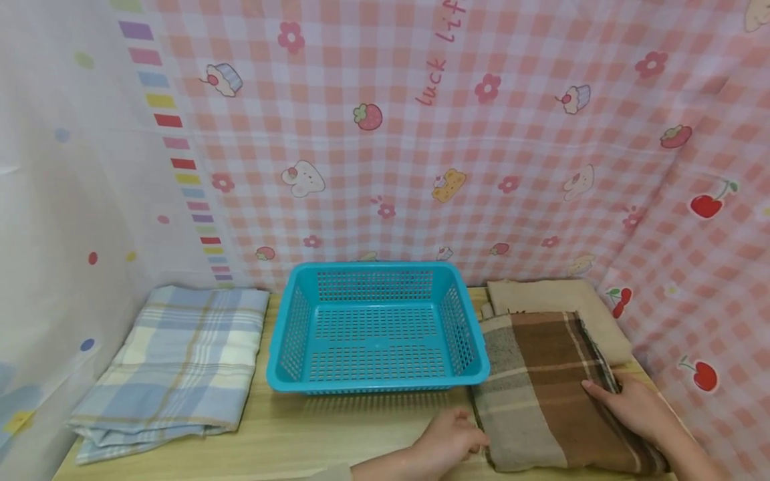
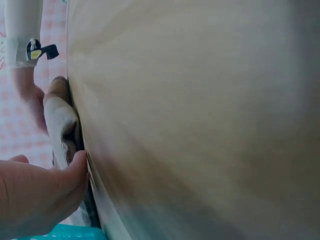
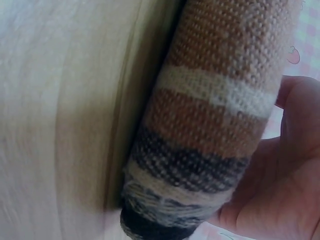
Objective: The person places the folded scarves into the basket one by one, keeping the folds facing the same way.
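Plainly in view from the head: a folded brown plaid cloth [image 1: 556, 394] on the right part of the wooden surface [image 1: 325, 431], near the front, a hand at either side. Left hand [image 1: 448, 441] at the cloth's near-left edge, fingers bent; the wrist view shows its thumb, but the other fingertips are largely hidden. Cannot tell whether the left grip is closed on fabric or only rests against it. Right hand [image 1: 644, 407] at the opposite edge, thumb on top of the cloth, remaining fingers lost behind the side. Its own wrist view fills with the rounded, striped fold, fingers running out of sight behind; whether that grip is gripping cannot be told either.

Blue plastic basket [image 1: 379, 385] left of the brown cloth, its right rim close against the cloth's far-left corner. Beige cloth [image 1: 544, 294] beyond, front part masked by the brown one; contact between the two unclear. Light-blue plaid cloth [image 1: 180, 374] at far left, folded, whole outline visible. Pink checked backdrop [image 1: 391, 147] behind, lettering cut off by the top edge. Left wrist view: surface blurred, basket just a corner; small dark device [image 2: 42, 50] at the right sleeve, details unreadable.
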`<control>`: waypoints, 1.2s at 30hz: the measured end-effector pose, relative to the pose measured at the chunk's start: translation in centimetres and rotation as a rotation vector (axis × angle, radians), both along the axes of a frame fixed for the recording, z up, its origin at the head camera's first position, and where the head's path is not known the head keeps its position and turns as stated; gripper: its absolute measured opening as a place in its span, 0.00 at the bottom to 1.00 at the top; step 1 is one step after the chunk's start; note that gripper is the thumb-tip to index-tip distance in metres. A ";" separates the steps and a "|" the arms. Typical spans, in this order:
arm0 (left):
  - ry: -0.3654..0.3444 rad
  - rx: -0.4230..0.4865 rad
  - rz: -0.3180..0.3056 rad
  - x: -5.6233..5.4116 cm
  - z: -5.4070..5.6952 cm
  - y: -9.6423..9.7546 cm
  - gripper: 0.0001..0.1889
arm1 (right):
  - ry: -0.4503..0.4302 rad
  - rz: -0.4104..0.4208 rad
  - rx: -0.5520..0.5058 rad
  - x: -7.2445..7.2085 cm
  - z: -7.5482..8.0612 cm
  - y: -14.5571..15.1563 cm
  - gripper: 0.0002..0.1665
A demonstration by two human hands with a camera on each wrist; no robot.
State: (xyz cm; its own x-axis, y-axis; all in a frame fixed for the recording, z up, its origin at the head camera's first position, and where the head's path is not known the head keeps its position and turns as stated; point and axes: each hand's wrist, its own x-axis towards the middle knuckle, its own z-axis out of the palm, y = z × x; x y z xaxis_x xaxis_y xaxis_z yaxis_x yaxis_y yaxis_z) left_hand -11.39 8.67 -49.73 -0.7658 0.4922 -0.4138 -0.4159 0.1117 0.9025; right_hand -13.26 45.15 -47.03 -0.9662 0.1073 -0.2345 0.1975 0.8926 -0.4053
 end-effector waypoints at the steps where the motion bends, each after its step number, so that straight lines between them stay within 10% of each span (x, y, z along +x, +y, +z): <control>1: -0.007 -0.003 0.016 0.3 1.3 -0.1 0.35 | -0.002 0.003 0.002 0.0 0.0 0.0 0.50; 20: -0.057 0.118 0.256 -0.4 0.7 4.3 0.18 | 0.002 -0.006 0.005 0.0 -0.1 0.0 0.48; 36: -0.099 0.131 0.300 -1.3 0.3 5.6 0.11 | -0.018 -0.070 -0.110 -0.2 -0.4 -0.7 0.44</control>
State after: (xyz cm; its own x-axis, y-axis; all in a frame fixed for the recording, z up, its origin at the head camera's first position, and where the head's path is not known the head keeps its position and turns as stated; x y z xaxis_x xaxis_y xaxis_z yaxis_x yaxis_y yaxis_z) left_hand -12.64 14.28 -49.43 -0.8441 0.3043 -0.4415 -0.4987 -0.1430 0.8549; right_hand -13.48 44.42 -47.40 -0.9527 0.1467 -0.2661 0.2658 0.8267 -0.4960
